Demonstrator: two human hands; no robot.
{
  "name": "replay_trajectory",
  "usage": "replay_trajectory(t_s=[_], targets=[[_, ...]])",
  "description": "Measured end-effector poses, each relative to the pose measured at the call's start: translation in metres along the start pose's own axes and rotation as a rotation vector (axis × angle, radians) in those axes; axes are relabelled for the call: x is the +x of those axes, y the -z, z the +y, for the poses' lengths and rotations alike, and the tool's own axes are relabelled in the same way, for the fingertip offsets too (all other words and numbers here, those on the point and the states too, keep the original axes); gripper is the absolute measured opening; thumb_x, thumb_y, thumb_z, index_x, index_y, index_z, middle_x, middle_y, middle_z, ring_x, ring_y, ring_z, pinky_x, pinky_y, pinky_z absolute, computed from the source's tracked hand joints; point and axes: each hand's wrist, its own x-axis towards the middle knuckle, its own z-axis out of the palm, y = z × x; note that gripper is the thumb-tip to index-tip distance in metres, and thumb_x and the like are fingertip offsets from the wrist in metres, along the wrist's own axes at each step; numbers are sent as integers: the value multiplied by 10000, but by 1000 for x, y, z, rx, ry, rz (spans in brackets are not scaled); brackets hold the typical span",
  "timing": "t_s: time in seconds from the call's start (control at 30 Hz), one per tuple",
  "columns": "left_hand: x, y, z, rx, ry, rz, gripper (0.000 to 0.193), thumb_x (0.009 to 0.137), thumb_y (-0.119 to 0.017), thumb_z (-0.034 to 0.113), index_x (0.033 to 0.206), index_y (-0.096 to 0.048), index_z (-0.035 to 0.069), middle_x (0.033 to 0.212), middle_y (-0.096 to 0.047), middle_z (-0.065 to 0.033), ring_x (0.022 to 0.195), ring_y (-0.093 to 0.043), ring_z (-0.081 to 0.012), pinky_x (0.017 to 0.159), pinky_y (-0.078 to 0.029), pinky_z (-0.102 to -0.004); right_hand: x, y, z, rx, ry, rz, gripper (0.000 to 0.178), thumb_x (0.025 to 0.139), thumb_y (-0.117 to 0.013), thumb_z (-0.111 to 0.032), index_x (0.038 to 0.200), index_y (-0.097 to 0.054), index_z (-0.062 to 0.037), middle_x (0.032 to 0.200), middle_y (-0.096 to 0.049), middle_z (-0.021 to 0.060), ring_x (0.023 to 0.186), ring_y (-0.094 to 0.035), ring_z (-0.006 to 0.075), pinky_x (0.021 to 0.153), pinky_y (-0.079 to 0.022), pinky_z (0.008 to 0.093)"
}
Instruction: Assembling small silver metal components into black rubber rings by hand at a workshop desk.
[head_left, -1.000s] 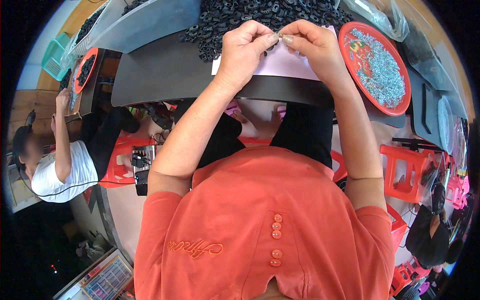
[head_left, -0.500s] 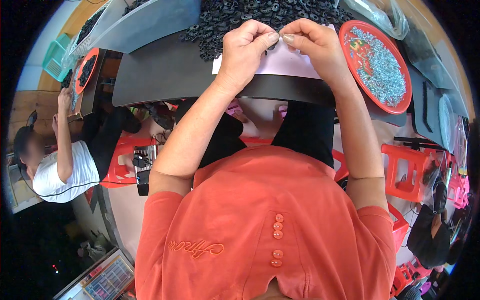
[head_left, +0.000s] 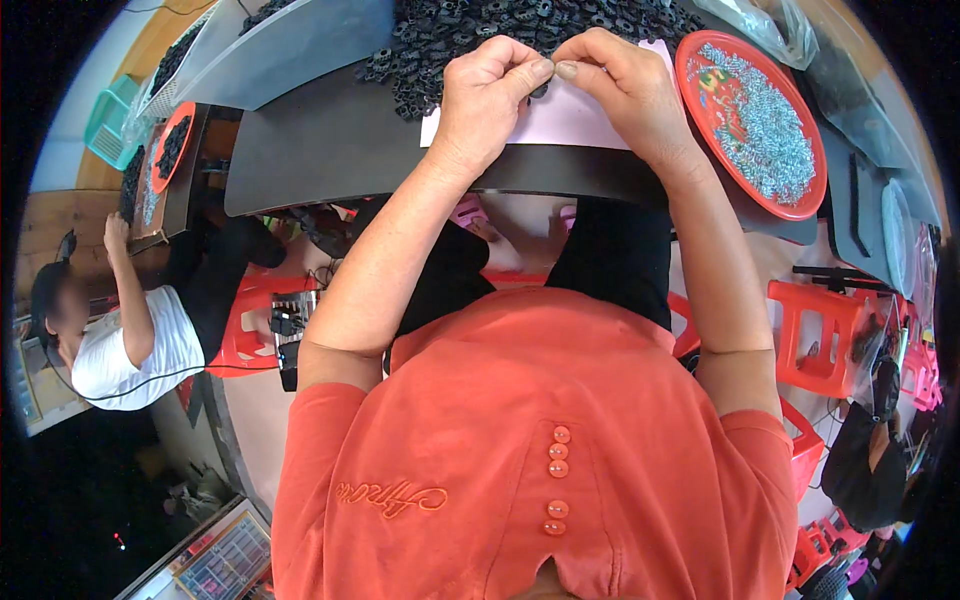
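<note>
My left hand (head_left: 487, 97) and my right hand (head_left: 628, 97) meet fingertip to fingertip above a pale pink sheet (head_left: 575, 124) on the dark table. Each hand pinches thumb against forefinger; whatever lies between the tips is too small to make out. A dark bit shows just under the left fingers. Beyond the hands spreads a heap of small black plastic parts (head_left: 440, 50). To the right of my right hand sits a red round tray (head_left: 697, 118) that holds many small shiny metal springs (head_left: 770, 150).
A translucent grey bin (head_left: 290, 50) stands on the table (head_left: 310, 155) at the left. Clear plastic bags (head_left: 770, 30) lie beyond the tray. Far left, a person in a white shirt (head_left: 140, 345) sits at another table. Red stools (head_left: 815, 335) stand at the right.
Both hands stay pinched together, and the right fingers have shifted slightly left. The person at the left has lowered an arm from the red tray there.
</note>
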Motion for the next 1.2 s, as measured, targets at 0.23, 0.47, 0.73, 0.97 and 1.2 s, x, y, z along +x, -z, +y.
replay_trajectory(t_s=[0.23, 0.47, 0.73, 0.97, 1.2], targets=[[1, -2, -3, 38, -24, -19, 103, 849, -699, 113, 848, -665, 16, 706, -628, -2, 599, -510, -38, 535, -422, -203, -1, 3, 3, 2, -56, -37, 134, 889, -579, -106, 957, -629, -2, 797, -648, 77, 752, -618, 152, 699, -481, 265], [0, -1, 3, -114, 77, 29, 118, 847, -707, 102, 918, -683, 10, 724, -642, -28, 509, -526, -62, 433, -369, -177, 0, 6, 0, 3, -162, -43, 141, 883, -586, -98, 977, -633, -4, 817, -655, 80, 775, -623, 149, 718, -482, 259], [3, 9, 2, -283, 175, -16, 145, 838, -701, 70, 924, -664, -41, 757, -667, -110, 488, -556, -120, 438, -413, -212, -3, 5, -1, 215, -215, -32, 161, 898, -602, -115, 1008, -644, -5, 842, -652, 34, 816, -592, 91, 737, -468, 235], [6, 14, 3, -428, 160, -88, 151, 859, -673, 75, 942, -651, -49, 848, -678, -143, 582, -597, -152, 544, -475, -250, -3, 3, -6, 175, -214, -5, 165, 898, -609, -112, 1013, -645, 1, 847, -658, 30, 808, -594, 83, 732, -465, 222], [6, 16, 5, -537, 187, -125, 163, 849, -657, 26, 987, -636, -58, 878, -675, -154, 654, -613, -166, 584, -485, -259, -3, 1, -4, 166, -122, -15, 150, 897, -615, -97, 1007, -647, 1, 842, -659, 23, 798, -593, 75, 713, -465, 212]])
